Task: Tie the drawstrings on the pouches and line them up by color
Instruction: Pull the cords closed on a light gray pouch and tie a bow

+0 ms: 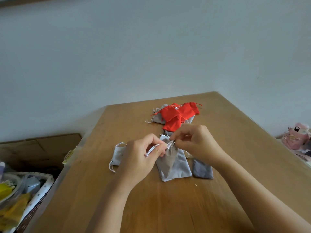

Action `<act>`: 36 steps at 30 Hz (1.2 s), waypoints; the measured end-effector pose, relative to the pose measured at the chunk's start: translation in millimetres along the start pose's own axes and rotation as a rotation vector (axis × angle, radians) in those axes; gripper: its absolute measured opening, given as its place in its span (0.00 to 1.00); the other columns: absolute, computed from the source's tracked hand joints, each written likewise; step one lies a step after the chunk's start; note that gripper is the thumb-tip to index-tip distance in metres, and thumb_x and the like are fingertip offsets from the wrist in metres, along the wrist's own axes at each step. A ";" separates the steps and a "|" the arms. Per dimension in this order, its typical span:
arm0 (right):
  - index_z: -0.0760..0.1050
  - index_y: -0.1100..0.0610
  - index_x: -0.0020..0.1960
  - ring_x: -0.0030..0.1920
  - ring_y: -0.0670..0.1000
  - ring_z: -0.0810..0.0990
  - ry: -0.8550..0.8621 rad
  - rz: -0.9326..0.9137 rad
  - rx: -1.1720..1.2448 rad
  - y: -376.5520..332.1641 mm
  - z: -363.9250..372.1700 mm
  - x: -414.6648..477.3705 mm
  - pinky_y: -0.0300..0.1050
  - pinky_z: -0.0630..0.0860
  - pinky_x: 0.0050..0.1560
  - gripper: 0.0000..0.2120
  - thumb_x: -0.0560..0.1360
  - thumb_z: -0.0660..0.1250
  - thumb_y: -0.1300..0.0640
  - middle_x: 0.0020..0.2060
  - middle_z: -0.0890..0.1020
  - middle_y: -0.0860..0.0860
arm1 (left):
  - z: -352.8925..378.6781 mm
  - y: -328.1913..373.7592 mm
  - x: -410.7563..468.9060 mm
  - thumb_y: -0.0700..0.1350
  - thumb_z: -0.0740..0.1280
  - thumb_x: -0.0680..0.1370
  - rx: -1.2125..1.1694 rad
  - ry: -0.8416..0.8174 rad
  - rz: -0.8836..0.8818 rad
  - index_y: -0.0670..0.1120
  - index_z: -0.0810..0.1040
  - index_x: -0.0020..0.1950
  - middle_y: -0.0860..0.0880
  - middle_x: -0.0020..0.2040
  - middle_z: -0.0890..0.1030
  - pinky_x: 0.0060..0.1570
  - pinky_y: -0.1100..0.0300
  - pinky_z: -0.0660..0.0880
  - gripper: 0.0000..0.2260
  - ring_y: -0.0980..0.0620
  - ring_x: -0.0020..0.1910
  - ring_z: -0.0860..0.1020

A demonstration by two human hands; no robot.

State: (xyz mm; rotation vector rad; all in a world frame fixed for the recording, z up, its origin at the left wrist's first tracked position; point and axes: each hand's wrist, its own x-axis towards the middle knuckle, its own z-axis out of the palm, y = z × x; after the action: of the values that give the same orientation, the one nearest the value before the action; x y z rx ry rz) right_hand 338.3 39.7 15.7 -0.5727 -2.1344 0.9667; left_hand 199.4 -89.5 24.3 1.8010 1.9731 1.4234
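Note:
A grey-brown pouch (166, 158) hangs gathered at its neck between my hands, above the wooden table (151, 207). My left hand (139, 158) pinches its white drawstring (152, 149) on the left side. My right hand (195, 142) pinches the cord at the pouch's neck from the right. Under it lies a flat light grey pouch (180, 169), with a darker grey pouch (202, 169) to its right and a pale pouch (117, 154) partly hidden behind my left hand. A heap of red pouches (176, 115) mixed with grey ones (157, 117) lies farther back.
The table's left edge runs close to a cardboard box (42, 148) and a basket of clutter (25, 199) on the floor side. A pink plush toy (296, 135) sits off the table's right edge. A pale wall stands behind the table.

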 end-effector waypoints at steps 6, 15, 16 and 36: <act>0.79 0.62 0.46 0.38 0.42 0.79 -0.187 0.163 0.609 0.8 -10.2 3.5 0.32 0.74 0.42 0.05 0.77 0.65 0.68 0.36 0.82 0.48 | -6.1 5.7 1.1 0.40 0.72 0.74 -0.123 0.058 -0.039 0.47 0.82 0.40 0.57 0.34 0.83 0.34 0.72 0.70 0.04 0.64 0.30 0.77; 0.80 0.55 0.41 0.37 0.43 0.80 0.070 0.115 0.154 2.5 7.8 5.2 0.41 0.77 0.45 0.08 0.74 0.69 0.67 0.35 0.83 0.45 | -2.1 6.3 -1.4 0.44 0.72 0.74 -0.009 0.114 0.006 0.51 0.82 0.40 0.60 0.35 0.82 0.32 0.63 0.73 0.04 0.59 0.31 0.78; 0.80 0.55 0.41 0.37 0.42 0.79 0.113 0.067 0.046 2.3 10.8 4.5 0.40 0.77 0.45 0.08 0.74 0.69 0.67 0.35 0.82 0.44 | -0.3 6.2 -2.0 0.45 0.72 0.74 0.013 0.109 0.033 0.51 0.82 0.40 0.60 0.36 0.82 0.33 0.64 0.74 0.03 0.59 0.34 0.79; 0.78 0.58 0.47 0.36 0.47 0.76 0.151 -0.305 -0.084 -0.2 25.6 -5.2 0.37 0.73 0.38 0.04 0.76 0.66 0.59 0.42 0.79 0.49 | -2.2 3.8 14.1 0.44 0.71 0.68 -0.761 0.097 -0.573 0.41 0.79 0.36 0.52 0.25 0.76 0.20 0.69 0.63 0.07 0.59 0.20 0.67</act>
State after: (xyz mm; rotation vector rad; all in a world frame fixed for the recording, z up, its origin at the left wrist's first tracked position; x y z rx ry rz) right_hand 322.2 24.5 1.8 -0.3345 -2.0581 0.6473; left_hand 196.7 -79.6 34.9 0.7834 1.4702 1.7129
